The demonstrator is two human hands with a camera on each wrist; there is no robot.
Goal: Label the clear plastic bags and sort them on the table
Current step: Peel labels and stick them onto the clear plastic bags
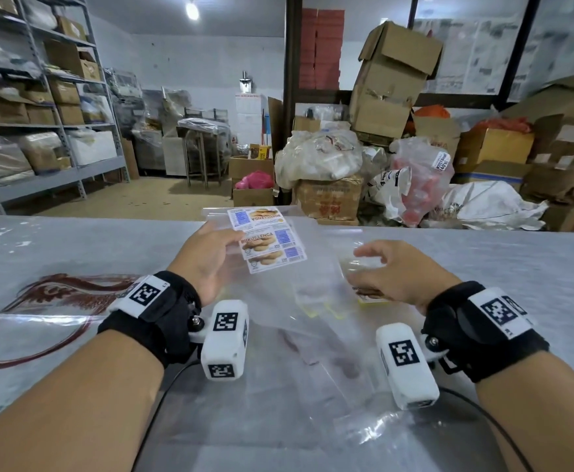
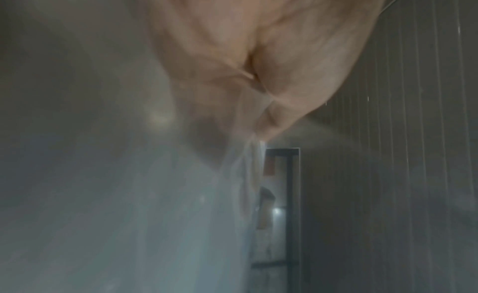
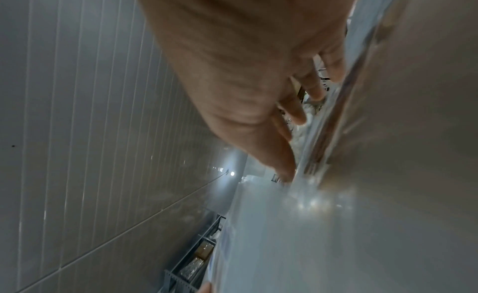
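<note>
Nearest: two bare forearms, each with a black wrist strap and a white marker-printed camera block, reach forward over a grey plastic-covered table.

Left hand, at about 11 o'clock from the view's centre: raised off the table, palm turned inward, thumb and fingers pinching the near-left edge of a sheet of printed white biscuit labels with blue panels. The left wrist view shows that hand closed on thin film; detail there is blurred.

Right hand, at about 1 o'clock: palm down, fingers loosely spread and slightly curled, gripping nothing. A single yellow-edged label lies just under its near edge. The right wrist view shows the same hand with fingertips low over shiny film; whether they touch it cannot be told.

Between and beneath both hands: clear flat plastic bags, overlapping on the table, running from 6 o'clock towards 12 o'clock under the label sheet.

Farther, at 9 o'clock: red scroll pattern on the table cover.

Beyond the table: cardboard boxes, metal shelving.
</note>
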